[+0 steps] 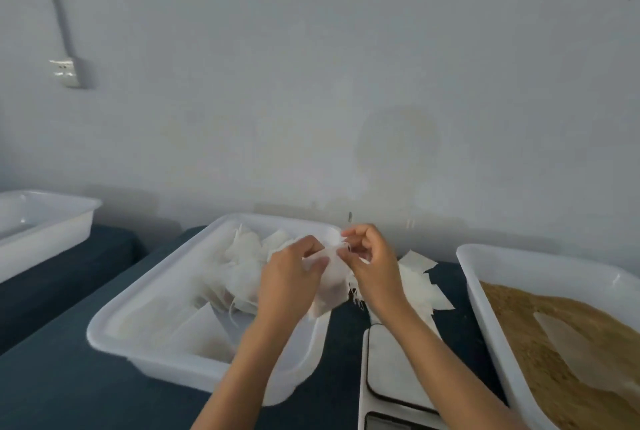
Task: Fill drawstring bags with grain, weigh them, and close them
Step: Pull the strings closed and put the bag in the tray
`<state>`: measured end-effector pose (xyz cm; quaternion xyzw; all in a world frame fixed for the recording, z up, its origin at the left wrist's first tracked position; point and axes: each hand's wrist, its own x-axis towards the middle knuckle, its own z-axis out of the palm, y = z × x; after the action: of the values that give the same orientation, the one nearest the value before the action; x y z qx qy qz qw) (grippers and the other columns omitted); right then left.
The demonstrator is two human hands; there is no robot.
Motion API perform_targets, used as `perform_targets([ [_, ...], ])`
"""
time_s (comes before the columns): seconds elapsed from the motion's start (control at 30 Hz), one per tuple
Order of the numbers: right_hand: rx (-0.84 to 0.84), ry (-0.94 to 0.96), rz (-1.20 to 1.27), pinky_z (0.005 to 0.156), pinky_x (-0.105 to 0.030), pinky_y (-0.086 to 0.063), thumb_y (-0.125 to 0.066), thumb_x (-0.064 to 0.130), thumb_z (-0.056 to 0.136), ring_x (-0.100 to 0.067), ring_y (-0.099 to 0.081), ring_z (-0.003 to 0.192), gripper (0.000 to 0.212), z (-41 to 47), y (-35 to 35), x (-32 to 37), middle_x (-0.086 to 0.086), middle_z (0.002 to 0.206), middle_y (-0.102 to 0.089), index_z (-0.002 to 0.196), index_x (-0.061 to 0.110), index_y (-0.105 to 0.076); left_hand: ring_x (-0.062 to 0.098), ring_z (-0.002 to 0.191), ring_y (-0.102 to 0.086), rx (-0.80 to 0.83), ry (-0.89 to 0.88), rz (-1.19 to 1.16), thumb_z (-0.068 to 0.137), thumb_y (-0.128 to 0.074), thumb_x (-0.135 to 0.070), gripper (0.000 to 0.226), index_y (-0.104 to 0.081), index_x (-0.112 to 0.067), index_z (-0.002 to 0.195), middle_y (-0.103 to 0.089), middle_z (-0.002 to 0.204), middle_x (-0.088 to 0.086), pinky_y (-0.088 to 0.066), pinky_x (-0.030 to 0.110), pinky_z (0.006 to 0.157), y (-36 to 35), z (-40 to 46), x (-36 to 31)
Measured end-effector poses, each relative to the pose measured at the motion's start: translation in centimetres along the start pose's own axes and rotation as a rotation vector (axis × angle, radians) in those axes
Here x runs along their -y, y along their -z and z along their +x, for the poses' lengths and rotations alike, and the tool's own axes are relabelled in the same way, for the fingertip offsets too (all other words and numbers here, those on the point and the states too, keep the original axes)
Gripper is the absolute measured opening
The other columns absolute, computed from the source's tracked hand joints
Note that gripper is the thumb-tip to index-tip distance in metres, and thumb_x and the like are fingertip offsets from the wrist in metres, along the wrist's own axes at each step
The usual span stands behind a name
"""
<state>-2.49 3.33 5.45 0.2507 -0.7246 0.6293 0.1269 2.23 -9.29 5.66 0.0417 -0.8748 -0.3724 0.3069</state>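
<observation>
Here both hands work one small white bag [330,285] over the near-right corner of the middle tub [114,325]. The left hand [291,277] has fingers and thumb curled round the bag's upper edge; the right hand [372,263] pinches something fine at the bag's top, probably the drawstring, though blur hides the cord itself.

Whether the bag already holds grain cannot be told. If it does, the main risk is a slipped pinch: thin cloth could slide from the left fingers and spill over the cloth-covered table. A hard tug might also snap or knot the string, leaving the mouth half shut.

Below the right fingers lies the scale [394,370], and beyond it, further right, the grain [540,332] in its own tub. Spare bags [426,287] lie just behind the right hand.

No brand, label or writing is readable anywhere.
</observation>
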Motion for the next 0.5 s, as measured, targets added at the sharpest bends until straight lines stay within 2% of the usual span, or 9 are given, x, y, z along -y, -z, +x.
perform_targets([
  [0.13,0.143,-0.110,-0.078,0.069,-0.009,-0.044,-0.054,0.008,0.092,0.000,-0.056,0.084,0.019,-0.4,-5.2,-0.6,0.010,0.092,-0.057,0.100,0.025,-0.049,0.003,0.052,-0.051,0.031,0.157,0.003,0.083,-0.064,-0.019,0.017,-0.059,-0.024,0.068,-0.059,0.059,-0.008,-0.037,0.011,0.048,4.0,-0.2,4.2],
  [0.23,0.260,-0.155,-0.203,0.070,-0.012,-0.041,-0.038,-0.001,0.092,-0.010,-0.054,0.088,0.022,-1.3,-8.5,-1.1,0.002,0.097,-0.054,0.098,0.019,-0.042,0.014,0.051,-0.054,0.110,0.315,-0.022,0.084,-0.061,-0.011,0.018,-0.056,-0.018,0.068,-0.061,0.057,-0.003,-0.049,0.027,0.053,6.2,-0.8,7.5],
  [0.3,0.397,-0.211,-0.283,0.072,-0.017,-0.041,-0.036,-0.003,0.090,-0.015,-0.052,0.091,0.021,-1.9,-10.2,-1.5,-0.003,0.099,-0.054,0.096,0.017,-0.040,0.019,0.059,-0.062,0.159,0.423,-0.019,0.087,-0.055,-0.006,0.017,-0.055,-0.013,0.071,-0.063,0.067,0.005,-0.056,0.031,0.057,7.2,-1.2,9.4],
  [0.4,0.620,-0.279,-0.448,0.086,-0.033,-0.047,-0.042,0.002,0.091,-0.023,-0.055,0.098,0.015,-2.3,-11.5,-1.9,-0.007,0.101,-0.057,0.091,0.014,-0.050,0.025,0.071,-0.067,0.269,0.554,0.014,0.090,-0.050,-0.005,0.008,-0.055,-0.007,0.084,-0.063,0.083,0.012,-0.058,0.030,0.058,7.8,-1.5,11.0],
  [0.47,0.736,-0.300,-0.498,0.092,-0.036,-0.047,-0.042,-0.002,0.089,-0.021,-0.056,0.093,0.024,-2.5,-12.2,-1.9,-0.008,0.096,-0.060,0.084,0.010,-0.062,0.022,0.066,-0.069,0.354,0.602,0.019,0.091,-0.048,-0.004,0.007,-0.054,-0.007,0.088,-0.065,0.083,0.012,-0.056,0.027,0.053,8.2,-1.4,11.5],
  [0.5,0.784,-0.308,-0.514,0.092,-0.034,-0.047,-0.042,-0.005,0.088,-0.019,-0.054,0.092,0.028,-2.7,-12.6,-1.9,-0.010,0.098,-0.062,0.089,0.006,-0.068,0.018,0.062,-0.068,0.396,0.605,0.047,0.090,-0.048,-0.004,0.008,-0.053,-0.008,0.086,-0.064,0.080,0.010,-0.055,0.025,0.052,8.3,-1.4,11.8],
])
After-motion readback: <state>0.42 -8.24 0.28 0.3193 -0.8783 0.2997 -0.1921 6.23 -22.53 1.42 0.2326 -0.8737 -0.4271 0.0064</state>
